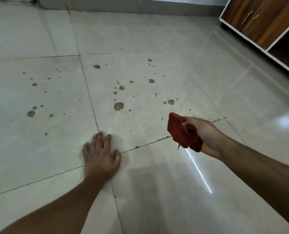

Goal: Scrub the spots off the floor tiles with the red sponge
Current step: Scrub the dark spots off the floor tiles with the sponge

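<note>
Head-camera view down onto pale glossy floor tiles (39,39) with dark grout lines. Scattered across the middle tiles, from 9 to 1 o'clock: brownish spots (118,106), large and small. At 7 o'clock, left hand (100,153) pressed palm-down on the floor over a grout crossing, fingers spread and flat, slightly blurred. At 4 o'clock, right hand (203,135) raised off the floor, fingers curled tight around a crumpled red sponge (182,132), soft as cloth. At 1 o'clock, a wooden cabinet (265,22) with white trim and metal handles.
</note>
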